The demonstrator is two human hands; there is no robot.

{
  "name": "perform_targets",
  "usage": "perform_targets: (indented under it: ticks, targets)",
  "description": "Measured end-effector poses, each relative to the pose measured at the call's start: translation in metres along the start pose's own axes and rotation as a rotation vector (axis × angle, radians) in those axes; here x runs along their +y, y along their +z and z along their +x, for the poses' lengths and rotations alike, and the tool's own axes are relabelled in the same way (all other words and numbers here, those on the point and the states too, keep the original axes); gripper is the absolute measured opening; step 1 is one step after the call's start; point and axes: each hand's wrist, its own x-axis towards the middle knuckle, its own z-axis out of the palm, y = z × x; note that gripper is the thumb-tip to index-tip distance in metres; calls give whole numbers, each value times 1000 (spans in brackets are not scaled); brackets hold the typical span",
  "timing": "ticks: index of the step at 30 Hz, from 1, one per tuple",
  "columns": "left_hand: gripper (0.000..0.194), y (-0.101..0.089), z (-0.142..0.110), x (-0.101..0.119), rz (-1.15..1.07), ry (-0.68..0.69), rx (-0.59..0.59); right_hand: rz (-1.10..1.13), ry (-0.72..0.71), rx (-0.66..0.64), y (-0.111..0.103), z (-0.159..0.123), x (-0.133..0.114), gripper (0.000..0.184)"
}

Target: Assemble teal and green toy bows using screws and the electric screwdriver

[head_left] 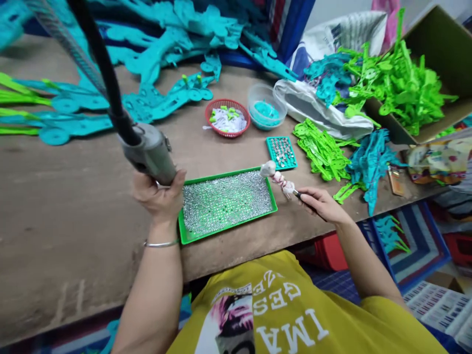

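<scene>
My left hand (159, 199) is wrapped round a grey powered screwdriver (157, 156) with a black cable at its top, left of a green tray (228, 226). The tool's lower end is hidden by the hand. A layer of small silvery metal pieces (206, 189), apparently screws, covers the tray's floor, with green showing through. In my right hand (324, 204) is a thin stick with a dark handle and a white wrapped, lumpy head (282, 182). That head is over the tray's right end; I cannot tell whether it touches.
Behind the tray stand a red basket (247, 114) of white and green pieces, a clear tub (282, 105) and a small teal tray (295, 167) of round metal parts. Green parts (320, 150) and teal parts (372, 157) lie right. Teal panels (155, 103) fill the back left.
</scene>
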Motion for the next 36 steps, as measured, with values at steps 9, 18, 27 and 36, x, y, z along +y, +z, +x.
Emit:
perform_targets:
  ticks: [9,18,27,36]
  targets:
    - [48,1,1,4,-95,142,172,-102,-83,482,-22,55,21,51]
    - [49,-1,1,9,-26,80,149,-561,-137,681,-35,146,13,49]
    - [45,-5,-2,9,103,61,66,-797,-381,678,18,119,-35,37]
    - [47,-28,8,13,85,80,287,-858,-824,-180,163,43,-8,33]
